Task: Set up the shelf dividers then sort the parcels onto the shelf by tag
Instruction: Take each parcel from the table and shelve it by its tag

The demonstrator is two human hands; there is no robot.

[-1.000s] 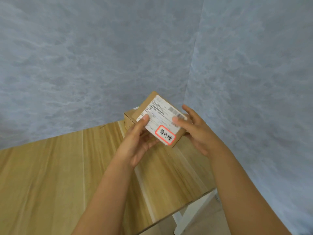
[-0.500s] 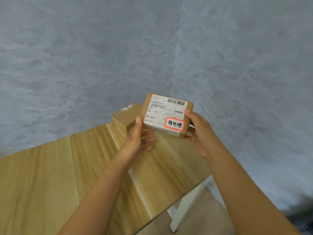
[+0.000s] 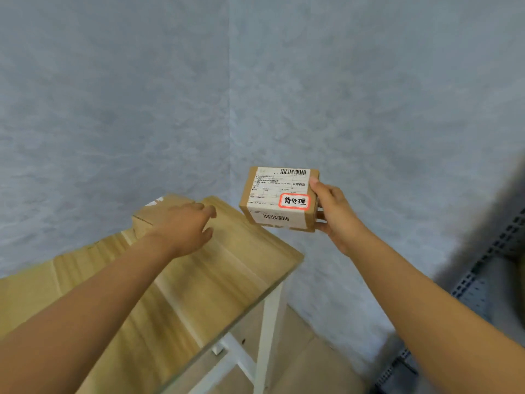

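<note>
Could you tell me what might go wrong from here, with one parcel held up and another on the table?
The right hand alone grips the tagged parcel by one end, off the table, so it could slip. The left hand reaches over the second parcel near the far edge and might nudge it off.

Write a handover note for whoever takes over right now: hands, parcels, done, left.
Right hand: grips the tagged parcel in the air, past the table's corner; red-bordered tag faces the camera.
Left hand: open, holds nothing, over the second parcel at the far end of the wooden table; contact unclear.
Metal shelf: blurred at the right edge; dividers not visible.
Done: one parcel picked up, tag in view.
Left: shelve it by tag, then the second parcel.
</note>
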